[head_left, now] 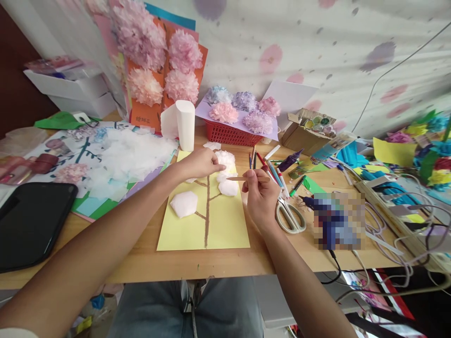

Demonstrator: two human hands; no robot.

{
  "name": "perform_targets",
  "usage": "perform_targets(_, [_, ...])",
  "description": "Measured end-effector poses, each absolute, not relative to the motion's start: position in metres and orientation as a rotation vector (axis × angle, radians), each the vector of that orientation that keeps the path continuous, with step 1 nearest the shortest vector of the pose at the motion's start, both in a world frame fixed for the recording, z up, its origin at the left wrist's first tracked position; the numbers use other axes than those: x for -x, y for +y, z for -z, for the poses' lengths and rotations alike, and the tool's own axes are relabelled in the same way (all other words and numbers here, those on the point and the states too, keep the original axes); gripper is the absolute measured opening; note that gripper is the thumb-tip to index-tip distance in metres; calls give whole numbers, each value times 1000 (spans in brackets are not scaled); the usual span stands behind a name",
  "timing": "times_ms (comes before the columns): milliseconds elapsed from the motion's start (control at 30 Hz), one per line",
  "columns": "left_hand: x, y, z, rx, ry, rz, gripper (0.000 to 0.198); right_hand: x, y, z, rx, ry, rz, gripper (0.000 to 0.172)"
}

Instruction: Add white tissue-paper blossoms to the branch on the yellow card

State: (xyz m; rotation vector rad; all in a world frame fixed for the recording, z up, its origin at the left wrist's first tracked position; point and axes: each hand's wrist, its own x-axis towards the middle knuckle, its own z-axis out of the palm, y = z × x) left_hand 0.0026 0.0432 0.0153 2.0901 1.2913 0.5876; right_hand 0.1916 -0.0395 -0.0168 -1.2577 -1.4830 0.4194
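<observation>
A yellow sheet [225, 230] lies on the table, with a brown trunk and branches drawn on it. Its upper part carries a fluffy white tissue-paper flower [226, 158]. My left hand [202, 164] reaches over the sheet, fingers pinched together at that flower's left edge. Flat white tissue pieces lie on the lower left branch [183, 204] and right branch [228, 188]. My right hand [260, 195] grips a pointed brown wooden stick [237, 178] between thumb and fingers. The stick's tip points left, over the white tissue below the flower.
White-handled scissors [289, 218], several pens [275, 171] and a partly blurred glue gun [310, 203] lie to the right. A white roll [186, 126] and a red basket [229, 134] stand behind. Left are loose white tissue pieces [130, 148] and a black tablet [33, 223].
</observation>
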Motion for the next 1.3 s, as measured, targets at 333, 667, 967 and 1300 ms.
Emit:
perform_targets(333, [86,30,-53,-2155,1685,-646,22,-194,-71,6,1066,-1853,-180,22])
perform_targets(667, [96,5,-22,-2135,1762,-318,17,-183,-100,13,795,-2841,223,23])
perform_targets(967, [108,4,-17,-2116,1761,-568,19,-183,-104,16,1025,-2361,-54,31])
perform_targets(1300, [58,-29,-31,-1499,1159,-788,27,-143,-66,-28,1183,-1714,-887,29])
